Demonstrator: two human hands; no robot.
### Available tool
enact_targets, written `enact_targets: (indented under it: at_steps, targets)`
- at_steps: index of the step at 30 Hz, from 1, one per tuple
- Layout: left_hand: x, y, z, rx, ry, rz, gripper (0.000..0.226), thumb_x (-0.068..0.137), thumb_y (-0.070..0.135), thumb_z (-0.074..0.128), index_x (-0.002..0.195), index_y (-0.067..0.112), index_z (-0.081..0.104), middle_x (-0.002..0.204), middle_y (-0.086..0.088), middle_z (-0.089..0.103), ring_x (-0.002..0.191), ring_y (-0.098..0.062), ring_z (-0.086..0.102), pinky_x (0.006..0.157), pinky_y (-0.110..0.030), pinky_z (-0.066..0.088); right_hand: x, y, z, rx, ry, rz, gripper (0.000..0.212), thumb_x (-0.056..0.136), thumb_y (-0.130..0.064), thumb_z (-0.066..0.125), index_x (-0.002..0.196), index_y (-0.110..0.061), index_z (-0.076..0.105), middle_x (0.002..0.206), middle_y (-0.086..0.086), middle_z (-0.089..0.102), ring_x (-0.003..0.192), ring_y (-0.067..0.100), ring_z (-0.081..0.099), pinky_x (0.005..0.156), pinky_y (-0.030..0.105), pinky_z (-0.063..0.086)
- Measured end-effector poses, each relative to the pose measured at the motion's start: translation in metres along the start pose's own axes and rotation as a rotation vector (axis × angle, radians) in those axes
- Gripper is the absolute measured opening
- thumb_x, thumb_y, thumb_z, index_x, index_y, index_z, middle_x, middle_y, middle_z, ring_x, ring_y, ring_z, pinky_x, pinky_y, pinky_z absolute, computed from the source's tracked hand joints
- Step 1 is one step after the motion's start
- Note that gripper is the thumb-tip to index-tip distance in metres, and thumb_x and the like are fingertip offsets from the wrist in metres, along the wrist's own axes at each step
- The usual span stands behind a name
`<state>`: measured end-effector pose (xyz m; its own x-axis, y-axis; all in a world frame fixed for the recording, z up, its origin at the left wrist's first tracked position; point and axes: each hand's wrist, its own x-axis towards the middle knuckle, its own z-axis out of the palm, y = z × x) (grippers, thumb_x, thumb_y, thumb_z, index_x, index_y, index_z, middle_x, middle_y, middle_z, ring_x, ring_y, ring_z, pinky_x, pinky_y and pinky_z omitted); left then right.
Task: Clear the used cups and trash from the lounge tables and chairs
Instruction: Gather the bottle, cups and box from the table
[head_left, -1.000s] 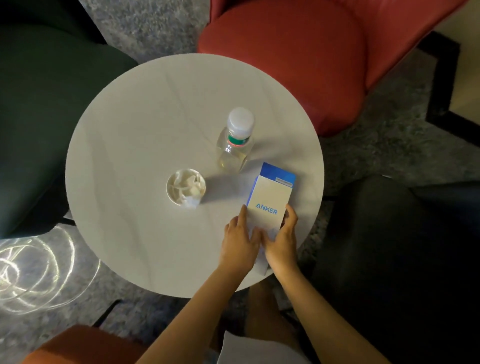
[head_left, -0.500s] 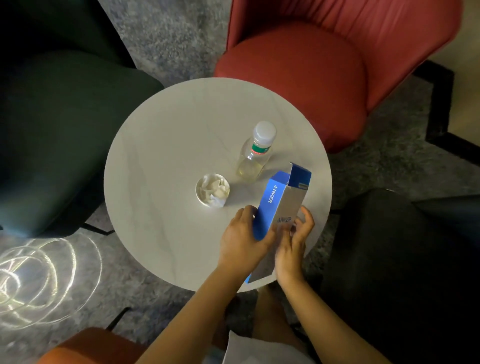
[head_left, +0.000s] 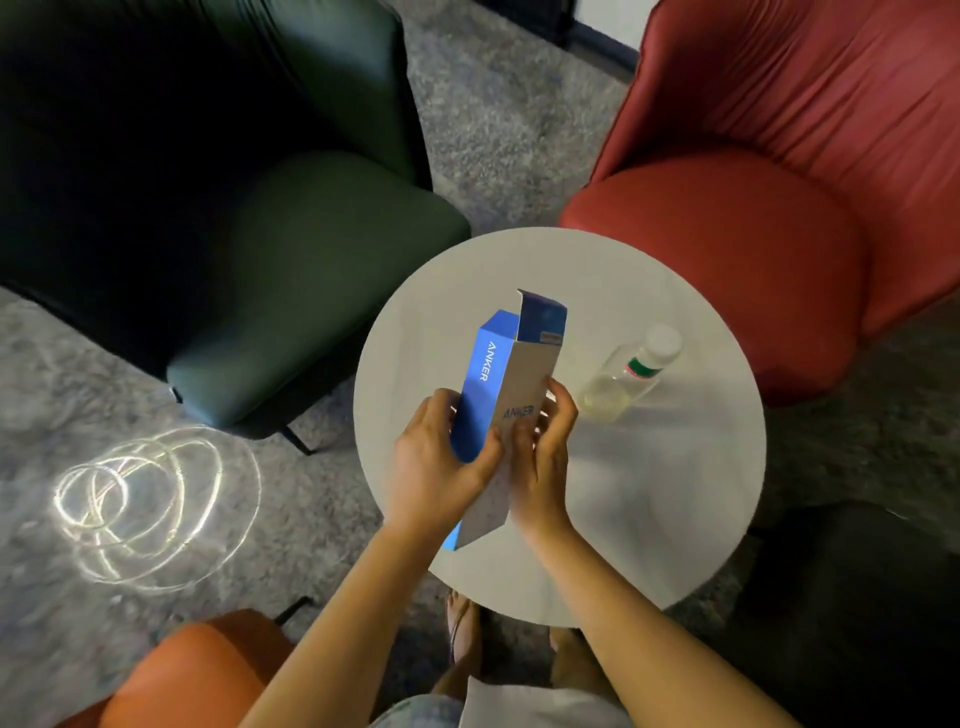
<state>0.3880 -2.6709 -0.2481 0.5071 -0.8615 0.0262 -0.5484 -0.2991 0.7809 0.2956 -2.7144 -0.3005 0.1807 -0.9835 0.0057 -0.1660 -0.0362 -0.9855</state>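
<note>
A blue and white Anker box (head_left: 496, 379) is lifted above the round white table (head_left: 649, 499), tilted, with its top flap open. My left hand (head_left: 436, 462) grips its blue side and my right hand (head_left: 540, 457) grips its white face. A clear plastic bottle (head_left: 631, 371) with a white cap stands on the table to the right of the box. The small paper cup with crumpled tissue seen earlier is hidden behind the box and my hands.
A dark green armchair (head_left: 260, 270) stands to the left, a red armchair (head_left: 753, 208) at the back right, a black seat (head_left: 857, 597) at the lower right, and an orange seat (head_left: 208, 670) at the bottom left. Grey carpet carries a ring of reflected light (head_left: 150, 499).
Both hands have lifted the box off the table and turned it, and its top flap now stands open. The view has shifted, so the table now sits right of centre.
</note>
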Motion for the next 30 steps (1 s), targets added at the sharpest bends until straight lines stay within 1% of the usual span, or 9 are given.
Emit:
enact_targets:
  at_steps: [4, 6, 7, 9, 12, 15, 19, 25, 30]
  targets:
    - [0.004, -0.013, -0.009, 0.04, 0.076, -0.047, 0.029, 0.076, 0.036, 0.065, 0.085, 0.013, 0.05, 0.079, 0.004, 0.056, 0.068, -0.016, 0.051, 0.057, -0.023, 0.037, 0.008, -0.002, 0.016, 0.008, -0.103, 0.014, 0.042, 0.088, -0.029, 0.045, 0.116, -0.056, 0.029, 0.108, -0.036, 0.048, 0.096, 0.002, 0.055, 0.075, 0.018, 0.049]
    - [0.007, -0.022, -0.012, 0.061, 0.101, -0.094, 0.026, 0.076, 0.034, 0.065, 0.086, 0.018, 0.048, 0.081, 0.007, 0.055, 0.069, -0.014, 0.051, 0.055, -0.022, 0.037, 0.011, -0.003, 0.016, -0.052, -0.125, 0.014, 0.048, 0.087, -0.026, 0.046, 0.123, -0.05, 0.025, 0.116, -0.025, 0.048, 0.101, 0.004, 0.051, 0.079, 0.01, 0.043]
    - [0.009, -0.027, -0.013, 0.076, 0.112, -0.127, 0.026, 0.076, 0.036, 0.064, 0.087, 0.02, 0.047, 0.082, 0.008, 0.054, 0.069, -0.014, 0.051, 0.055, -0.024, 0.038, 0.012, -0.002, 0.013, -0.106, -0.131, -0.013, 0.052, 0.085, -0.022, 0.049, 0.129, -0.039, 0.026, 0.121, -0.014, 0.047, 0.104, 0.006, 0.049, 0.084, 0.008, 0.039]
    - [0.013, -0.036, -0.01, 0.111, 0.135, -0.205, 0.027, 0.076, 0.04, 0.062, 0.088, 0.022, 0.046, 0.084, 0.01, 0.051, 0.07, -0.015, 0.051, 0.056, -0.027, 0.037, 0.018, 0.002, 0.005, -0.223, -0.125, -0.079, 0.061, 0.077, -0.015, 0.057, 0.132, -0.015, 0.032, 0.125, 0.002, 0.046, 0.11, 0.011, 0.046, 0.093, 0.014, 0.035]
    - [0.017, -0.046, 0.006, 0.172, 0.143, -0.331, 0.03, 0.076, 0.045, 0.058, 0.09, 0.023, 0.044, 0.087, 0.01, 0.049, 0.074, -0.017, 0.051, 0.058, -0.028, 0.034, 0.032, 0.011, -0.012, -0.487, -0.094, -0.159, 0.075, 0.061, -0.017, 0.074, 0.127, -0.002, 0.043, 0.123, 0.012, 0.052, 0.109, 0.021, 0.047, 0.094, 0.026, 0.032]
    - [0.021, -0.051, 0.033, 0.319, 0.061, -0.38, 0.034, 0.079, 0.043, 0.058, 0.096, 0.015, 0.046, 0.093, -0.001, 0.053, 0.081, -0.026, 0.054, 0.059, -0.032, 0.033, 0.044, 0.028, -0.031, -0.693, -0.173, -0.105, 0.09, 0.052, -0.02, 0.085, 0.129, -0.004, 0.043, 0.128, 0.015, 0.048, 0.116, 0.032, 0.047, 0.095, 0.039, 0.033]
    - [0.024, -0.052, 0.068, 0.418, -0.062, -0.404, 0.035, 0.082, 0.04, 0.057, 0.098, 0.011, 0.046, 0.095, -0.008, 0.055, 0.084, -0.029, 0.052, 0.06, -0.033, 0.031, 0.05, 0.051, -0.046, -0.718, -0.35, 0.064, 0.094, 0.062, -0.018, 0.08, 0.139, -0.013, 0.027, 0.14, 0.005, 0.039, 0.124, 0.025, 0.04, 0.097, 0.033, 0.03]
    - [0.026, -0.047, 0.09, 0.222, -0.088, -0.514, 0.042, 0.083, 0.049, 0.055, 0.102, 0.014, 0.042, 0.094, -0.005, 0.057, 0.081, -0.027, 0.051, 0.063, -0.036, 0.042, 0.053, 0.063, -0.043, -0.608, -0.347, 0.082, 0.078, 0.064, -0.007, 0.076, 0.133, -0.011, 0.039, 0.128, 0.008, 0.051, 0.113, 0.025, 0.05, 0.087, 0.026, 0.04]
    - [0.026, -0.042, 0.092, 0.05, -0.101, -0.567, 0.046, 0.085, 0.046, 0.054, 0.119, 0.018, 0.042, 0.102, -0.004, 0.057, 0.079, -0.022, 0.048, 0.066, -0.03, 0.037, 0.055, 0.065, -0.043, -0.559, -0.355, 0.059, 0.077, 0.063, -0.011, 0.081, 0.129, -0.008, 0.043, 0.124, 0.009, 0.054, 0.109, 0.025, 0.053, 0.085, 0.022, 0.039]
